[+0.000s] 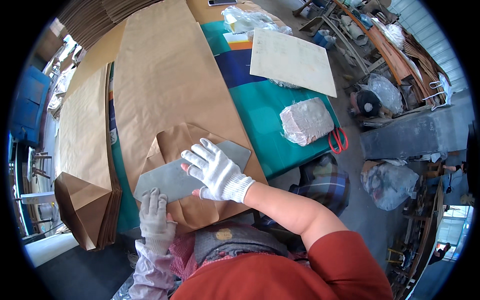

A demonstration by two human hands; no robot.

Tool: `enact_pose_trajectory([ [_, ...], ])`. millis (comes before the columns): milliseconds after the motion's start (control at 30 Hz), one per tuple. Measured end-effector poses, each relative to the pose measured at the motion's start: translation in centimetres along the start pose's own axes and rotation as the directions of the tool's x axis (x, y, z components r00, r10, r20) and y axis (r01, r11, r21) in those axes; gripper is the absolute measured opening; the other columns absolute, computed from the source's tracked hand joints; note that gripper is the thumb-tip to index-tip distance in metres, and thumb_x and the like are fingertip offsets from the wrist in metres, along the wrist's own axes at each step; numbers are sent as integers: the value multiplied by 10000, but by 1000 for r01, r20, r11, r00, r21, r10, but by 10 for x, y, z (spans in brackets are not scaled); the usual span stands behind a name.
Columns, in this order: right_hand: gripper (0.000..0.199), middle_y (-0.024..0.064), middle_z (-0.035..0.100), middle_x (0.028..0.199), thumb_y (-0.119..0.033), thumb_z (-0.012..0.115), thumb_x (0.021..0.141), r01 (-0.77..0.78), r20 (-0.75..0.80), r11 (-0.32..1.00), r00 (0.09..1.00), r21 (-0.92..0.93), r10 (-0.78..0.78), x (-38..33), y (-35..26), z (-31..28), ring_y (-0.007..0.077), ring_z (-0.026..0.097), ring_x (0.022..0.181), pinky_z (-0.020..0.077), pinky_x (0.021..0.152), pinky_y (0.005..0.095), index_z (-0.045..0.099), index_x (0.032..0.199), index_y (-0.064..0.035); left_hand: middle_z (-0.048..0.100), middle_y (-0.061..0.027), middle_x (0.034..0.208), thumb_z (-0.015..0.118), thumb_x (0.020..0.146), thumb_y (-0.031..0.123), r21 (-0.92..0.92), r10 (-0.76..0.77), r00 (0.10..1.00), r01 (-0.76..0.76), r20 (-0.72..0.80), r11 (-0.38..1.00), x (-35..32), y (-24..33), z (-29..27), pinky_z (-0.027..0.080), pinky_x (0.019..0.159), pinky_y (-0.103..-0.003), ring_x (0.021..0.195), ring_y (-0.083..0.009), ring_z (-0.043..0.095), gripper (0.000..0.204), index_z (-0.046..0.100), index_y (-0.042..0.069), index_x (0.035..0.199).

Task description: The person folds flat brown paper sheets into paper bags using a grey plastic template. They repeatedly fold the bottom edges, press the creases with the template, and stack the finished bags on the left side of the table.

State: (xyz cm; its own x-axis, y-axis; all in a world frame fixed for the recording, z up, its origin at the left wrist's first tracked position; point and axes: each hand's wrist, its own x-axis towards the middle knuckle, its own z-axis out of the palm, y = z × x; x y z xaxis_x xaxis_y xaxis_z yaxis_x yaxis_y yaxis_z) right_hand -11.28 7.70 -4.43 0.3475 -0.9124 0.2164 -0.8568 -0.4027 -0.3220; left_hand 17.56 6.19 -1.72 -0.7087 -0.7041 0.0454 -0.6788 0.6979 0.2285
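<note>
A long brown kraft paper bag [165, 70] lies on the table, its near end spread out into folded flaps [172, 137]. Across that end rests a flat grey plate [167, 181] with angled corners, set slightly slanted. My right hand [215, 171], in a white knit glove with bare thumb and fingertip showing, lies on the plate with fingers spread. My left hand [156, 217], gloved too, has its fingers stretched onto the plate's lower left end; its thumb is by the paper. Neither hand grasps anything.
To the left stands a stack of brown paper bags [82, 130] with folded ends. On the green table cover [260, 112] lie a pale board [292, 60], a plastic-wrapped block [306, 121], red-handled scissors [338, 140] and clear plastic [250, 20]. A cluttered wooden rack [387, 45] stands far right.
</note>
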Motion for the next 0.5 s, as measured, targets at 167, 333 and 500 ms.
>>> enact_pose_trajectory([
  [167, 372, 131, 623, 1414, -254, 787, 800, 46, -284, 919, 956, 391, 73, -1, 24, 12, 329, 539, 1356, 347, 1222, 511, 752, 1128, -80, 592, -209, 1352, 692, 635, 115, -89, 46, 992, -36, 117, 995, 29, 12, -49, 483, 1024, -490, 1237, -402, 554, 554, 622, 2, 1173],
  [333, 330, 65, 667, 1339, -76, 755, 704, 90, -87, 972, 994, 217, -72, -32, 35, -22, 311, 576, 1314, 378, 1213, 503, 755, 1028, -132, 669, -146, 1174, 738, 620, 178, 166, 262, 964, -252, -44, 954, 23, -20, -10, 538, 816, -450, 1019, -309, 639, 420, 654, 46, 1010],
  [500, 316, 24, 715, 1134, -118, 880, 594, -100, -109, 978, 987, 185, 121, -44, 19, -19, 282, 653, 1132, 485, 1114, 451, 741, 877, -140, 682, -103, 1018, 760, 648, 137, -53, 115, 969, -129, -220, 990, 28, -33, 13, 529, 779, -437, 944, -302, 649, 237, 680, 78, 863],
])
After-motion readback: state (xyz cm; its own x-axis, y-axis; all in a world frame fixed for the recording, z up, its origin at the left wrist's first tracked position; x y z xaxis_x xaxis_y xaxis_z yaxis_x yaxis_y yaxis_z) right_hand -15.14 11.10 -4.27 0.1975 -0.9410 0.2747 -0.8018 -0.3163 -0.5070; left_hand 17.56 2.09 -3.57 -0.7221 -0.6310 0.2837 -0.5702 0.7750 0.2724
